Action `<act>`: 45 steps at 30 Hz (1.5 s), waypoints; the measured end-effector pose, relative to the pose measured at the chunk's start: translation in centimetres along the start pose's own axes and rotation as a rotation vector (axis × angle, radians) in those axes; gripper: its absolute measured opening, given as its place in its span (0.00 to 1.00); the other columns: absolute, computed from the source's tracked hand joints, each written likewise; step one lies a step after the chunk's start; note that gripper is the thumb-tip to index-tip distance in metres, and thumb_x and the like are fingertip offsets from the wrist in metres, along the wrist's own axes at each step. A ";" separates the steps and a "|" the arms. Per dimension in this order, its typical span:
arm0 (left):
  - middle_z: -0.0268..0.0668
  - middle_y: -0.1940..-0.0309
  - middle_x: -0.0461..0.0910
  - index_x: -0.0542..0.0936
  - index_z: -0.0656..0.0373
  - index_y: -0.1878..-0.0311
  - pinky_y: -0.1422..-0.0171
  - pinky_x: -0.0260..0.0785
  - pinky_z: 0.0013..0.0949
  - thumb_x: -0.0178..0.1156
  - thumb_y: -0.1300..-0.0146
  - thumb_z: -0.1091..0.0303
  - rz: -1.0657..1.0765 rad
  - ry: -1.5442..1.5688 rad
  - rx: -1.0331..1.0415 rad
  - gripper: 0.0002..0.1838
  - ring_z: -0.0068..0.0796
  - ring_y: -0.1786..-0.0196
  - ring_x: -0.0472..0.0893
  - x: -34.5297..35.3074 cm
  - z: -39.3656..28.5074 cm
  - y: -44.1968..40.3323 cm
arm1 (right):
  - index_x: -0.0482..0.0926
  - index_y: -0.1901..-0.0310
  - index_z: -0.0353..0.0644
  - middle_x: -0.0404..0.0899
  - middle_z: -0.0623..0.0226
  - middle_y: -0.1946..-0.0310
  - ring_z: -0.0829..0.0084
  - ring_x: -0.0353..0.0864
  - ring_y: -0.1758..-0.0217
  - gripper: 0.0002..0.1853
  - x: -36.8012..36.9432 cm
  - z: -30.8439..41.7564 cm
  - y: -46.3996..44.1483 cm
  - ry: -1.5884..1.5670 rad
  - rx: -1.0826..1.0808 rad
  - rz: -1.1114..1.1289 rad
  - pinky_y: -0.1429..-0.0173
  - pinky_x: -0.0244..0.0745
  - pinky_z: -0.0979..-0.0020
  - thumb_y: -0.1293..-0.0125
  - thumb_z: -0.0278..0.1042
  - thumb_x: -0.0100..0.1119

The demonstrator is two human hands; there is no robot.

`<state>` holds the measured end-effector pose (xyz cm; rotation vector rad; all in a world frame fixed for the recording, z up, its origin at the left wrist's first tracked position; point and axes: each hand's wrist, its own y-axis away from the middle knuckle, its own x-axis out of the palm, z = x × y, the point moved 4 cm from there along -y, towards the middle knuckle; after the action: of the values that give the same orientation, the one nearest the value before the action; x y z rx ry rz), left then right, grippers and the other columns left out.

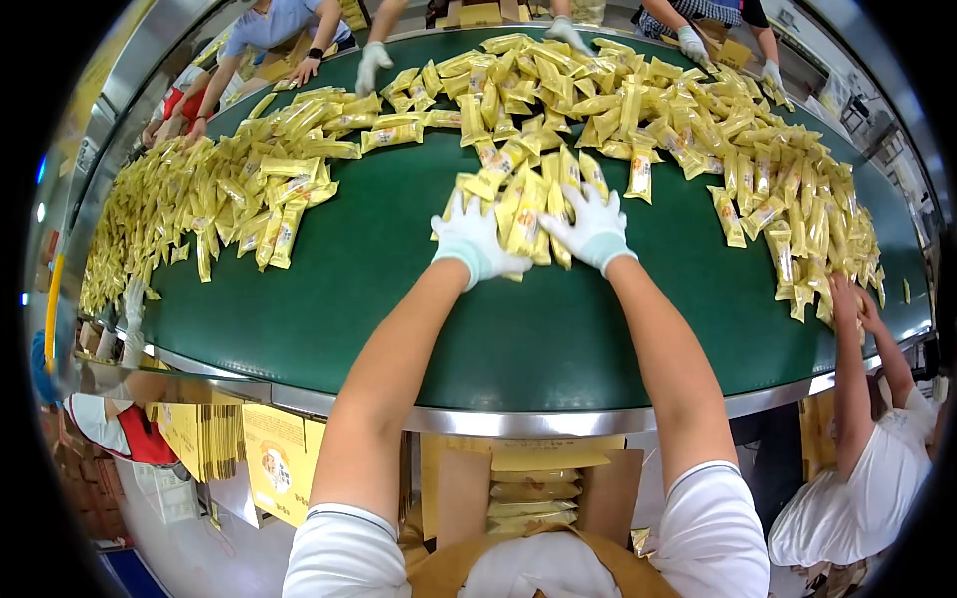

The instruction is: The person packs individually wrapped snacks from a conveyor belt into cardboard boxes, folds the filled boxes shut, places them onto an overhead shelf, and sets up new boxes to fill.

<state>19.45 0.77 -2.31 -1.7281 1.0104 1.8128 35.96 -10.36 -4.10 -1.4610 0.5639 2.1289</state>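
Observation:
My left hand (473,239), in a white glove, is open with fingers spread against the left side of a cluster of yellow snack packets (527,213). On the cluster's right side, my right hand (590,229), also gloved, is open with its fingers apart over the packets. The cluster lies between both hands on the green conveyor belt (399,329). Its far end meets a larger heap of the same packets (598,90). My palms and some fingertips are partly hidden.
More packets (229,199) spread along the left and packets (797,219) along the right. A metal rim (528,423) edges the belt. Below it stands an open carton (464,493) holding stacked packets. Flat yellow cartons (284,463) stand left. Several co-workers' hands (373,68) reach in.

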 end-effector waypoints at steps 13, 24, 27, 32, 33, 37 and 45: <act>0.48 0.26 0.62 0.68 0.51 0.27 0.23 0.51 0.63 0.69 0.44 0.53 -0.206 -0.083 0.312 0.41 0.51 0.22 0.59 2.9 5.8 16.0 | 0.77 0.36 0.61 0.61 0.52 0.26 0.32 0.48 0.22 0.34 -3.5 -5.1 19.9 0.276 -0.453 -0.103 0.24 0.46 0.31 0.44 0.61 0.68; 0.46 0.45 0.76 0.74 0.56 0.33 0.37 0.72 0.48 0.63 0.39 0.71 -0.185 0.185 -0.081 0.28 0.51 0.43 0.76 2.9 8.9 21.4 | 0.80 0.49 0.42 0.81 0.58 0.49 0.54 0.79 0.42 0.20 -4.4 -7.3 25.8 -0.116 -0.384 -0.027 0.37 0.74 0.58 0.44 0.33 0.71; 0.49 0.43 0.75 0.75 0.58 0.34 0.33 0.70 0.48 0.64 0.39 0.66 -0.270 0.441 -0.030 0.28 0.54 0.40 0.75 0.6 8.2 20.9 | 0.80 0.49 0.42 0.82 0.58 0.51 0.53 0.79 0.44 0.19 -7.9 -4.5 24.9 -0.334 -0.429 -0.091 0.41 0.75 0.59 0.43 0.27 0.68; 0.52 0.40 0.75 0.76 0.58 0.35 0.30 0.68 0.45 0.67 0.39 0.54 -0.119 0.462 0.011 0.31 0.53 0.35 0.74 1.3 0.5 17.0 | 0.80 0.54 0.45 0.80 0.61 0.56 0.56 0.80 0.49 0.14 -5.5 4.4 21.0 -0.159 -0.972 0.007 0.43 0.76 0.61 0.44 0.26 0.64; 0.52 0.40 0.76 0.76 0.58 0.36 0.31 0.69 0.45 0.68 0.41 0.54 -0.057 0.414 -0.034 0.32 0.52 0.36 0.75 2.0 -0.7 16.3 | 0.80 0.55 0.46 0.79 0.63 0.58 0.58 0.80 0.50 0.12 -2.4 4.5 20.3 -0.056 -1.028 -0.035 0.43 0.76 0.62 0.43 0.27 0.62; 0.50 0.44 0.78 0.78 0.57 0.39 0.33 0.71 0.45 0.71 0.44 0.54 0.088 0.374 -0.074 0.31 0.51 0.37 0.77 2.9 -0.6 15.4 | 0.79 0.58 0.47 0.78 0.66 0.61 0.63 0.81 0.52 0.08 0.1 4.7 19.7 0.163 -1.046 0.015 0.46 0.77 0.65 0.38 0.28 0.56; 0.44 0.46 0.82 0.79 0.53 0.40 0.38 0.75 0.44 0.71 0.45 0.62 -0.079 0.094 -0.079 0.27 0.47 0.43 0.82 -1.9 6.0 13.7 | 0.80 0.54 0.45 0.81 0.57 0.56 0.52 0.82 0.54 0.11 -4.9 6.9 16.1 0.079 -0.905 0.110 0.48 0.77 0.56 0.40 0.30 0.62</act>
<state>5.56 -3.16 2.10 -1.8888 0.9052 1.7581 22.66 -19.86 3.83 -1.9863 -0.3851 2.5638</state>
